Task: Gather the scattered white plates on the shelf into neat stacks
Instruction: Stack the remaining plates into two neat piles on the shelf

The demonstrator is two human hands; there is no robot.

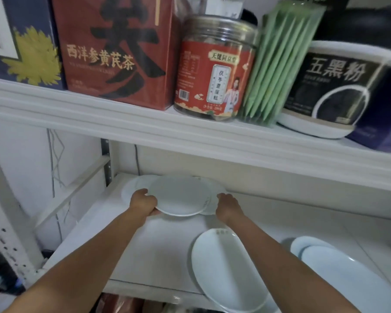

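Behind the top plate (181, 195), lower plates show only slivers. The oval plate (226, 269) nearest it and the rightmost plate (348, 276) run off the bottom edge.

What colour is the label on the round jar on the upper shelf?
Red, with a pale panel of dark characters, on the jar; seen in the head view.

White plates (181, 196) lie on a white shelf (145, 251), while at twelve o'clock stand a dark-red box (113, 50) with black and gold characters, a red-labelled jar (215, 71), pale green sticks (278, 64) and a black-labelled white tub (332, 89).
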